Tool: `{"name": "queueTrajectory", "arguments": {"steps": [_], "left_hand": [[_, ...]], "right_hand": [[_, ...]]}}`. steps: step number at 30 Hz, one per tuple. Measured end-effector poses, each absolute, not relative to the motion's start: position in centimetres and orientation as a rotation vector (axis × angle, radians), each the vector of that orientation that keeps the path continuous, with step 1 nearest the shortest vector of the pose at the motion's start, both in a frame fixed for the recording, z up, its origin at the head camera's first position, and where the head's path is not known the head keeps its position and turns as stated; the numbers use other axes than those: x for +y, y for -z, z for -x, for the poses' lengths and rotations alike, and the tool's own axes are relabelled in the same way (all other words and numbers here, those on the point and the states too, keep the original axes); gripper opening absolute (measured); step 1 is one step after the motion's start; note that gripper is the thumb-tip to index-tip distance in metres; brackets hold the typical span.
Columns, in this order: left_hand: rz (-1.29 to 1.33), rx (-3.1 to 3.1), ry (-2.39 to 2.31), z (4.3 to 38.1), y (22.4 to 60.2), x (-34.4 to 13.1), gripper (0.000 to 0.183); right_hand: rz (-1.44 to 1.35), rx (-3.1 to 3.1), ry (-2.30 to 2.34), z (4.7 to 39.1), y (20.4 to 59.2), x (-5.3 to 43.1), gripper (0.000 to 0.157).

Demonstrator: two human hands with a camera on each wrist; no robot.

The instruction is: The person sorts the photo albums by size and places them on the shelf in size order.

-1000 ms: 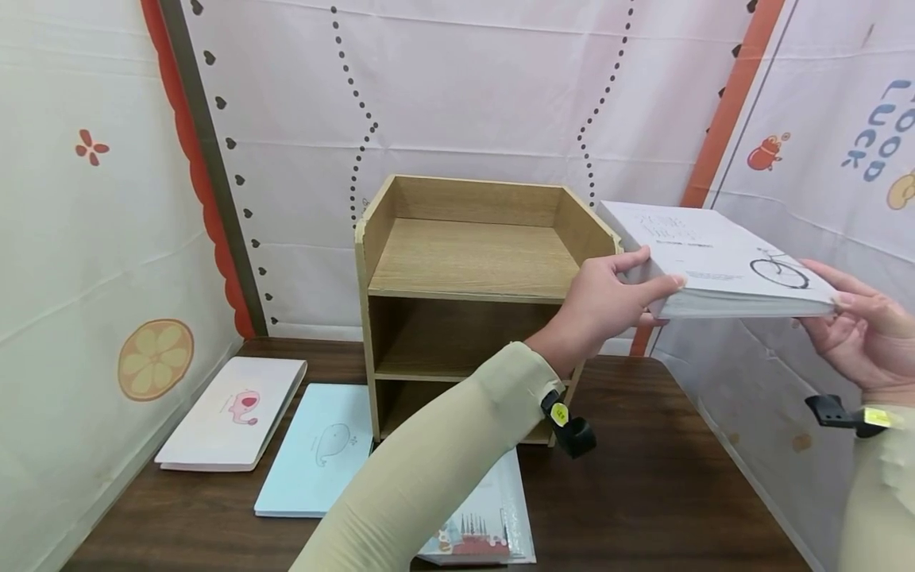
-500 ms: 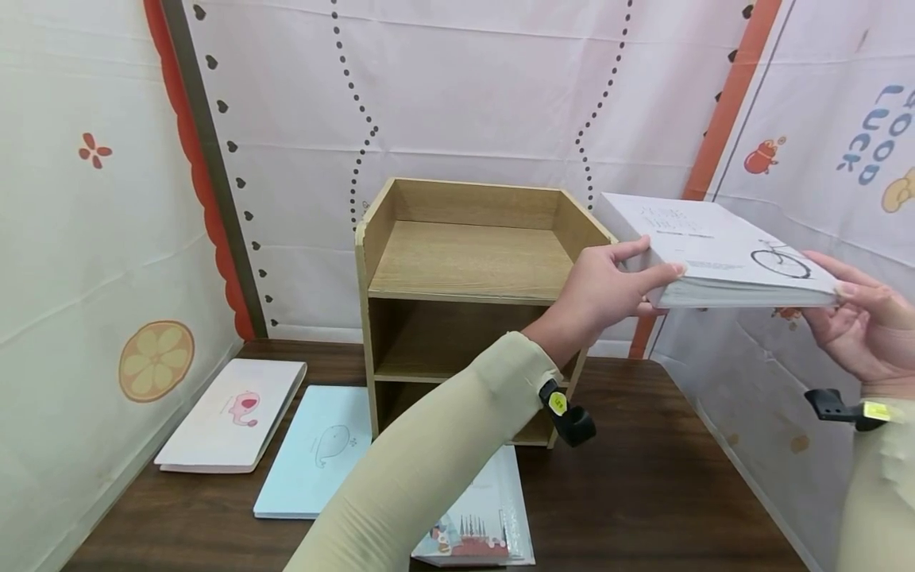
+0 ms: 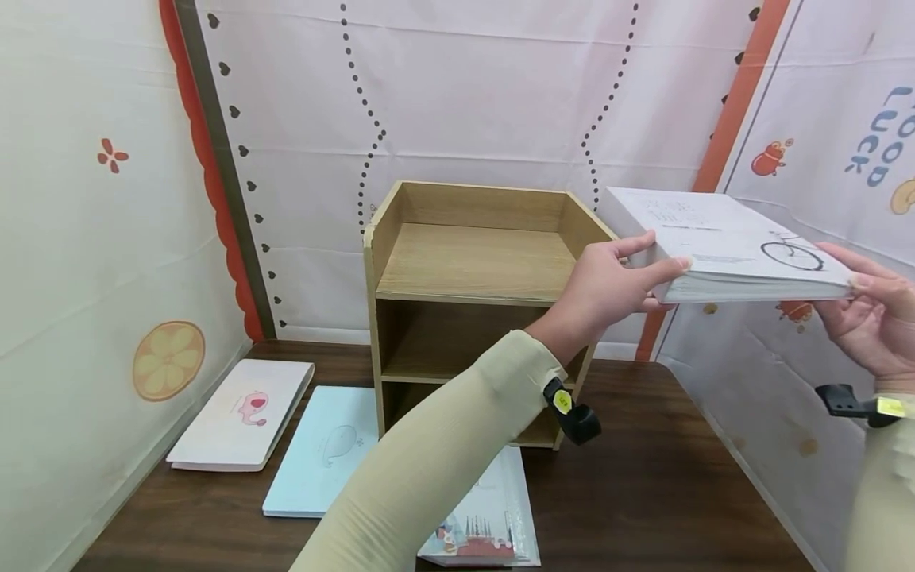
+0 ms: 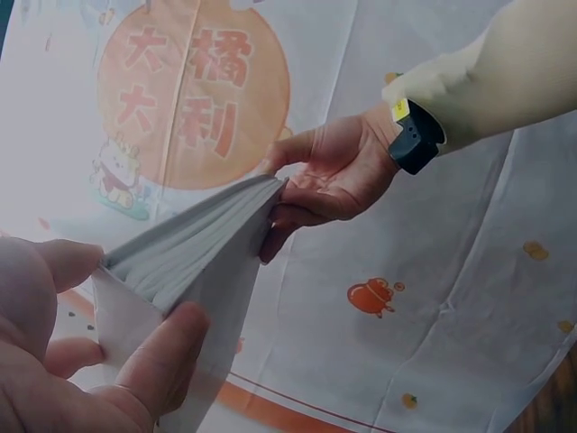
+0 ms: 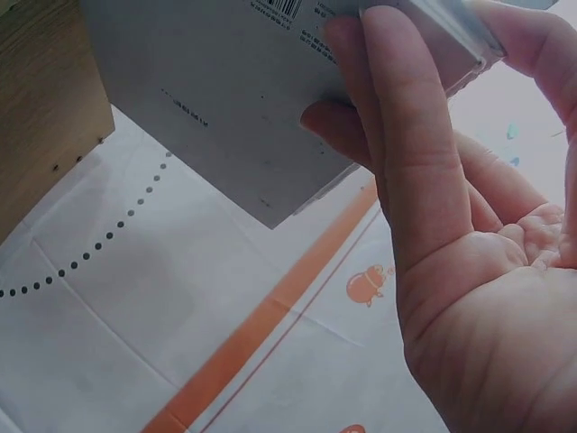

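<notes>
A: What's blocked?
B: Left sleeve [image 3: 436,453] cuts across the front. Covers part of the wooden shelf [image 3: 475,262], a corner of the blue whale notebook [image 3: 310,465] and much of the illustrated book [image 3: 489,500]. Right sleeve [image 3: 886,485] runs off frame. Desk [image 3: 643,469] near edge also out of frame.

A: Legibility?
B: Cover lettering on the bicycle book [image 3: 715,234] too faint to read. Back has a barcode [image 5: 281,8], cropped at the top of the right wrist view; small print there is unreadable. Lower shelf compartments dark, contents can't be made out.

A: Counts?
B: Four books/notebooks: one held, three on desk. One shelf: open top plus two compartments. Two wrist cameras, left [image 3: 575,417] and right [image 3: 843,402].

A: Held one, where?
B: Up off the desk, cover up, right of the shelf, seen above the desk's far right corner. Can't tell if it touches the shelf wall.

A: Grips?
B: Left grip [image 3: 608,286] pinches its near left corner by the spine. Right grip [image 3: 874,310] pinches the near right corner, thumb on top, fingers under.

A: Others?
B: Elephant notebook [image 3: 221,421] along desk's left edge. Blue one between it and shelf. Illustrated one in front of shelf, toward the near edge.
</notes>
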State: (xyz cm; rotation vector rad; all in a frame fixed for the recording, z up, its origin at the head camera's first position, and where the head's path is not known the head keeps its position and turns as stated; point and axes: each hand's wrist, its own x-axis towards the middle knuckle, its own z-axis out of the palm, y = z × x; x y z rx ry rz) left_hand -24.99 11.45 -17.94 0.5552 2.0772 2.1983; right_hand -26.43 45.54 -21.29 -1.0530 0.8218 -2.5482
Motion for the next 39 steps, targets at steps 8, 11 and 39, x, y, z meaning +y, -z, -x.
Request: {"name": "queueTrajectory", "arguments": {"steps": [8,11,39], "left_hand": [[-0.587,2.057,-2.219,25.0,17.8,11.4,0.053],[-0.588,2.08,-2.202,24.9,17.7,11.5,0.052],[-0.65,2.032,-2.249,24.6,16.1,10.5,0.053]], "right_hand": [[1.034,0.837,2.562,26.3,20.9,45.5,0.053],[1.042,0.834,2.584,26.2,20.9,45.6,0.052],[1.03,0.89,2.754,25.9,19.8,44.4,0.045]]}}
